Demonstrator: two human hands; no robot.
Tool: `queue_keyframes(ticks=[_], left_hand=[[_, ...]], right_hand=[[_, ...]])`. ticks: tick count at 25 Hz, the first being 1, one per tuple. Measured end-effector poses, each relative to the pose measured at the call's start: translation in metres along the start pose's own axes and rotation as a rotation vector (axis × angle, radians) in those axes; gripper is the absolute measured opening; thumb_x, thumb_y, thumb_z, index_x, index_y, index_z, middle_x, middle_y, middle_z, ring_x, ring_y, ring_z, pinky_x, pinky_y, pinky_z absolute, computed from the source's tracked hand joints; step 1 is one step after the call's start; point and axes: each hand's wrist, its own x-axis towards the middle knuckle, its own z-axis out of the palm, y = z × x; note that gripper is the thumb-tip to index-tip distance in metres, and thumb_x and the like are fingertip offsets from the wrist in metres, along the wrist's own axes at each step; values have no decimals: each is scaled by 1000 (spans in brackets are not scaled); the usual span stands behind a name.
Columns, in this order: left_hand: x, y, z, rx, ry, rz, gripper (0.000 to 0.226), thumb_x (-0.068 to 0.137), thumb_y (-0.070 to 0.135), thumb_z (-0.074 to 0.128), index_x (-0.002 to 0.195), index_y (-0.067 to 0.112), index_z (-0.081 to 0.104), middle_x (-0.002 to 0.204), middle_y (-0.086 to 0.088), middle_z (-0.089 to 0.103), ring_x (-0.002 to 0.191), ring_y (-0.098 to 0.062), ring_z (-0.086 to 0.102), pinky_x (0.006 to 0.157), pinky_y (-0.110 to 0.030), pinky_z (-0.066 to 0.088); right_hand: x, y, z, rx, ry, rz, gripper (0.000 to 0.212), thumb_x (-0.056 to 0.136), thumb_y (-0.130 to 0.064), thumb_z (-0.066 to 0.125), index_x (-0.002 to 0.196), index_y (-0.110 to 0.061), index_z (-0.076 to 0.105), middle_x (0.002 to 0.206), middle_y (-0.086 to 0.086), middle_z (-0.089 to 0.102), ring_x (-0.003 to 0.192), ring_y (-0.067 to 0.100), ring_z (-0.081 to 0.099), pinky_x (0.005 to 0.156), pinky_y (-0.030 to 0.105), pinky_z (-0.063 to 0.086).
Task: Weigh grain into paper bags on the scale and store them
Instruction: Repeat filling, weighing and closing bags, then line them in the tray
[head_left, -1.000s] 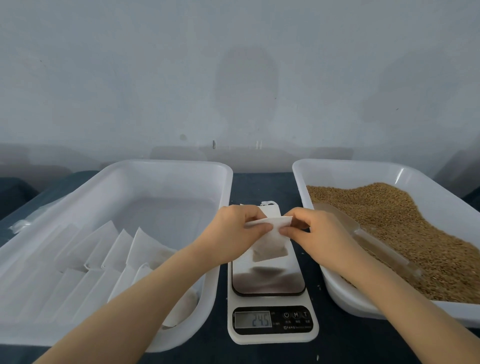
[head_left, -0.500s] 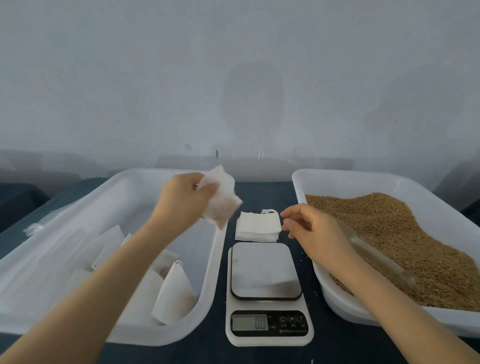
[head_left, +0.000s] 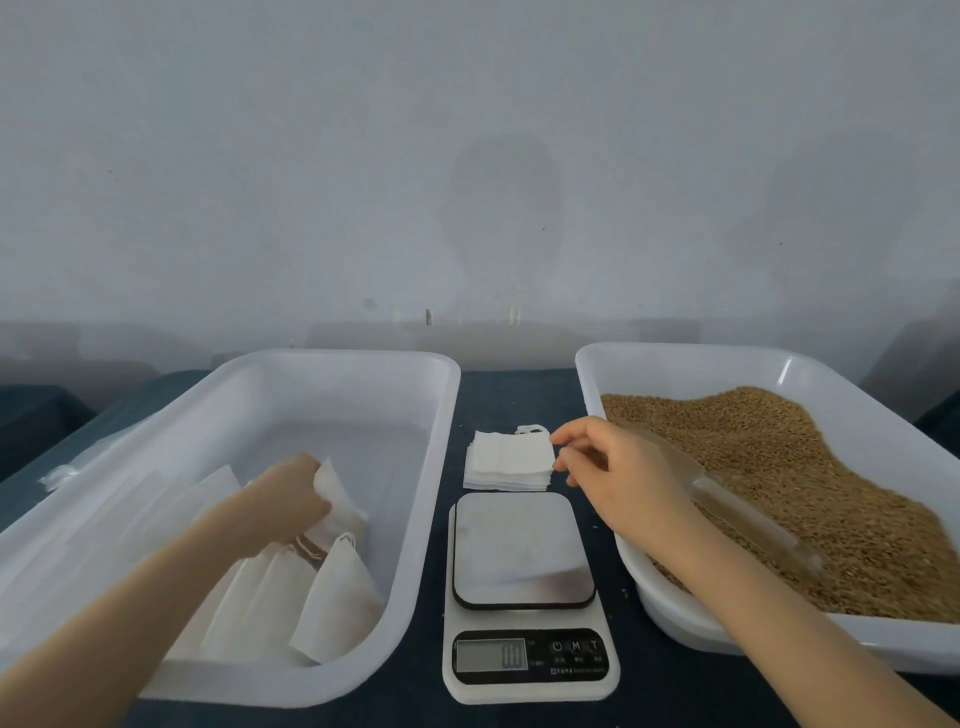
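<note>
Left hand (head_left: 291, 493) lowered filled bag (head_left: 337, 496) into tray (head_left: 431, 467).

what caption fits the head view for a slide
Left hand holds a paper bag inside the left bin while right hand hovers at the stack of empty bags behind the scale.

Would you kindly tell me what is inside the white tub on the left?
In the tub, paper bags lie in rows along the near side, and the left hand grips one more bag there. The forearm hides part of the rows.
</note>
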Motion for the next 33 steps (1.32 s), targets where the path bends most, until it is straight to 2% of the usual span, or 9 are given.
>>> queue_keyframes(ticks=[5, 9, 12, 15, 18, 22, 27, 30, 33], left_hand=[[0, 18, -2, 346, 44, 37, 58, 88, 19, 65, 131, 3, 29, 117, -19, 55, 107, -34, 58, 87, -39, 50], [9, 69, 19, 481, 349, 325, 41, 95, 14, 47, 135, 15, 36, 130, -7, 52, 118, -28, 50, 90, -36, 39], [27, 123, 49, 667, 320, 578, 25, 90, 0, 45, 108, 16, 50, 117, -3, 59, 105, -23, 54, 80, -28, 34], [50, 160, 74, 823, 167, 652, 19, 95, 10, 51, 114, 13, 55, 116, -4, 60, 107, -24, 56, 81, -29, 34], [62, 177, 92, 815, -44, 550, 31, 97, 23, 54, 123, 7, 53, 121, -10, 58, 108, -28, 58, 77, -32, 38], [65, 178, 104, 863, -215, 390, 36, 97, 13, 49, 132, 2, 45, 130, -11, 52, 116, -30, 54, 87, -35, 42], [62, 176, 105, 801, -12, 584, 22, 94, 6, 47, 115, 8, 54, 113, -7, 60, 101, -27, 60, 72, -31, 41], [58, 174, 94, 682, 6, 525, 17, 92, 9, 48, 105, 8, 58, 97, -6, 59, 91, -25, 61, 68, -29, 40], [47, 159, 62, 488, -31, 600, 14, 94, 21, 49, 88, 10, 56, 84, -4, 57, 75, -19, 53, 57, -21, 33]], right_hand=[[-1, 0, 0, 24, 14, 14, 19, 93, -12, 51, 98, -27, 62, 79, -16, 65, 70, 2, 60, 45, 9, 40], [1, 0, -1, 6, 73, 27, 18, 95, -14, 49, 98, -28, 61, 80, -16, 65, 67, 0, 60, 48, 9, 41], [2, 2, -1, -3, 113, 46, 18, 95, -13, 50, 98, -26, 62, 79, -15, 64, 69, 2, 62, 51, 9, 41], [3, 4, 0, 22, 118, 65, 20, 95, -12, 50, 95, -27, 62, 78, -14, 64, 70, -1, 61, 53, 7, 41], [3, 6, 1, 39, 120, 47, 24, 94, -11, 50, 89, -32, 60, 76, -14, 65, 68, -3, 60, 55, 8, 41], [5, 8, 4, 34, 109, 16, 25, 92, -10, 51, 86, -33, 60, 74, -16, 64, 68, -2, 60, 54, 9, 43], [3, 4, 7, -51, -48, -77, 26, 92, -12, 50, 85, -35, 61, 75, -8, 65, 64, 3, 59, 56, 17, 47], [-1, 3, 6, -142, -236, -107, 26, 91, -17, 46, 87, -37, 62, 76, -4, 66, 51, 4, 52, 48, 20, 41], [-1, 5, 5, -223, -302, -105, 24, 91, -20, 44, 90, -36, 62, 78, -5, 67, 56, 8, 55, 54, 26, 47]])
